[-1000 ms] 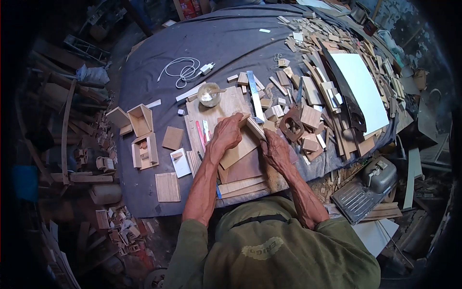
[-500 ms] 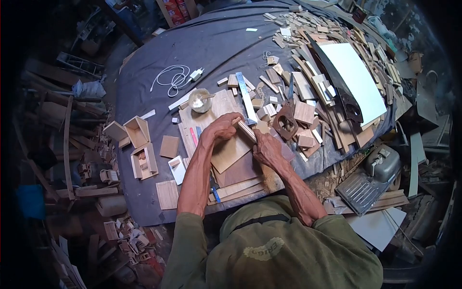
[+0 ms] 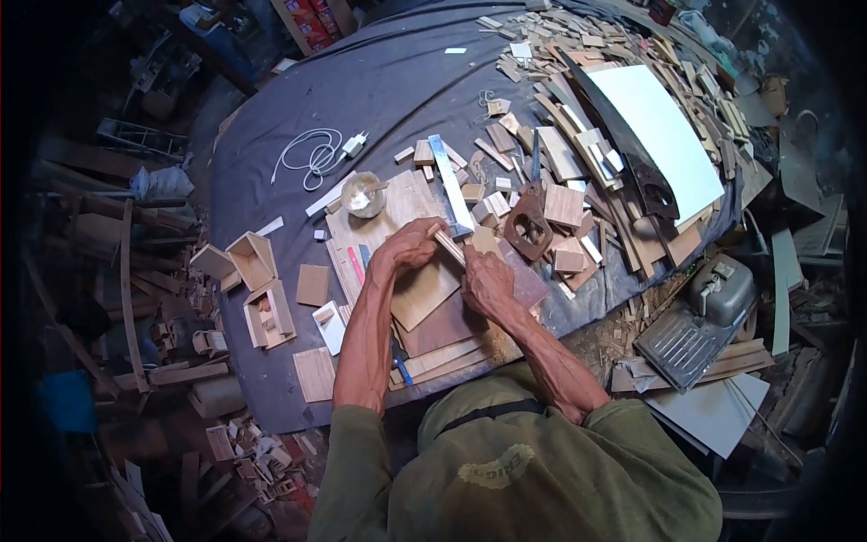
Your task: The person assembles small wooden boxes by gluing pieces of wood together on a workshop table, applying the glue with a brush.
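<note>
Strip: your wooden strip (image 3: 447, 242) stays slanted over the plywood sheet (image 3: 423, 291); barely shifted
Left hand (image 3: 408, 246): grip still pinching its upper end
Right hand (image 3: 488, 282): grip still pinching its lower end; same step continues

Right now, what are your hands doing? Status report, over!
Both closed: left hand and right hand grip the wooden strip. Strip over plywood sheet. Close by: metal ruler, scrap pieces at right.

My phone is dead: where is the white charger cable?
In the head view, the white charger cable lies coiled on the grey cloth, left of the small bowl.
</note>
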Tool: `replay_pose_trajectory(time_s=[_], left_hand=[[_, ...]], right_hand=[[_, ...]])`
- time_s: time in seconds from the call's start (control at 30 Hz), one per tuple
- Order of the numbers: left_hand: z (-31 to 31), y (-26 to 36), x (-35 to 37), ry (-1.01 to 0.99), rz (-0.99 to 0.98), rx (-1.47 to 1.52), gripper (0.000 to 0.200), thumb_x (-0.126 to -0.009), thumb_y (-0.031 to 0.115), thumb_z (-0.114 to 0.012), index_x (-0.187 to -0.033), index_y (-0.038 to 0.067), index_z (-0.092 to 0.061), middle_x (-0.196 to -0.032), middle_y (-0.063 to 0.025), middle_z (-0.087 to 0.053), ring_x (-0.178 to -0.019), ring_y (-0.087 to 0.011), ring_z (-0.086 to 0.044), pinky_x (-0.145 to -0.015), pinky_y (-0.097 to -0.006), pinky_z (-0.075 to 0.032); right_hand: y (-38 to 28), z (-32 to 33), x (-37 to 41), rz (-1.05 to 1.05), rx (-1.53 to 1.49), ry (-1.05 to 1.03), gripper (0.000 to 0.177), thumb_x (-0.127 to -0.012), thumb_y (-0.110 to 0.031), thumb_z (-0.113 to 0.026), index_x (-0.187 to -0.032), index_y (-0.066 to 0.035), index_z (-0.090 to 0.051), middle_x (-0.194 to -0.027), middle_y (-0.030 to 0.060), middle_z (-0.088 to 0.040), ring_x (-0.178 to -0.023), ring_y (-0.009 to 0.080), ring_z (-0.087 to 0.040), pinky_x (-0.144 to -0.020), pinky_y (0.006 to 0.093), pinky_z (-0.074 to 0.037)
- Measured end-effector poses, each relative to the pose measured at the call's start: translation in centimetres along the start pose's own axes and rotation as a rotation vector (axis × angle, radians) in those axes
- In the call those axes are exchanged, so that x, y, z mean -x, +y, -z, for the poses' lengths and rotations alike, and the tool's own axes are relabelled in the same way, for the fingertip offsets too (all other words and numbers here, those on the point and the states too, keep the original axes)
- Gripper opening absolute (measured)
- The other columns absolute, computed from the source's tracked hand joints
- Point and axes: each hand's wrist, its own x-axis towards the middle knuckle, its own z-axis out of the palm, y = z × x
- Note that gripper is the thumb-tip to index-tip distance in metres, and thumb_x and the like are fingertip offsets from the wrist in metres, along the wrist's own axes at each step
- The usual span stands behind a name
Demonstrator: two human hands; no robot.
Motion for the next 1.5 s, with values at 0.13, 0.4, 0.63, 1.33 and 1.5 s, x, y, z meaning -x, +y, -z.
replay_pose_trajectory(time_s=[0.13, 0.4, 0.63, 1.33, 1.5], left_hand=[[0.2, -3.4, -2.1, 0.029, -0.236, -0.132, 0.037, -0.069, 0.014, -0.06, -0.105, 0.008, -0.063, -0.075, -0.0058, -0.058, -0.065, -0.015, -0.055, -0.058, -0.0324, -0.044], [-0.4, 0.6, 0.1, -0.019, 0.021, -0.031, 0.049, -0.084, 0.045, -0.073, -0.113, 0.006, -0.065, -0.102, -0.0086, -0.066, -0.096, -0.0181, -0.06, -0.086, -0.0326, -0.047], [-1.2, 2.9, 0.4, 0.066, 0.094, -0.317, 0.062, -0.092, 0.058, -0.062, -0.119, 0.003, -0.064, -0.105, -0.0135, -0.067, -0.099, -0.0227, -0.061, -0.089, -0.0372, -0.048], [-1.3, 1.8, -0.1, 0.144, 0.029, -0.343, 0.06, -0.089, 0.059, -0.064, -0.107, 0.002, -0.068, -0.1, -0.0157, -0.067, -0.095, -0.026, -0.062, -0.087, -0.0391, -0.048], [-1.2, 1.7, 0.0, 0.16, 0.047, -0.333, 0.055, -0.089, 0.056, -0.067, -0.11, 0.005, -0.068, -0.097, -0.0097, -0.067, -0.092, -0.0209, -0.059, -0.084, -0.037, -0.047]], right_hand=[[-0.1, -0.1, -0.2, -0.014, -0.005, 0.006, 0.017, -0.083, -0.007, -0.055, -0.098, 0.0, -0.05, -0.085, 0.0243, -0.064, -0.079, 0.0442, -0.063, -0.067, 0.0549, -0.051], [0.2, -0.5, -0.1, 0.049, 0.022, 0.066, 0.018, -0.086, -0.007, -0.054, -0.101, 0.002, -0.054, -0.085, 0.022, -0.064, -0.08, 0.041, -0.065, -0.064, 0.053, -0.053], [-0.5, 0.5, -0.1, -0.053, 0.004, -0.047, 0.026, -0.083, -0.006, -0.055, -0.108, 0.001, -0.053, -0.098, 0.0256, -0.064, -0.091, 0.0441, -0.063, -0.076, 0.0537, -0.051], [9.4, 6.6, 0.4, -0.559, 0.028, 0.255, 0.047, -0.086, -0.036, -0.063, -0.115, 0.001, -0.056, -0.099, 0.0275, -0.068, -0.094, 0.0431, -0.066, -0.083, 0.0516, -0.05], [10.2, 5.0, -0.4, -0.638, -0.075, 0.279, 0.043, -0.084, -0.034, -0.067, -0.112, -0.001, -0.06, -0.09, 0.022, -0.071, -0.087, 0.0403, -0.069, -0.079, 0.0495, -0.052]])
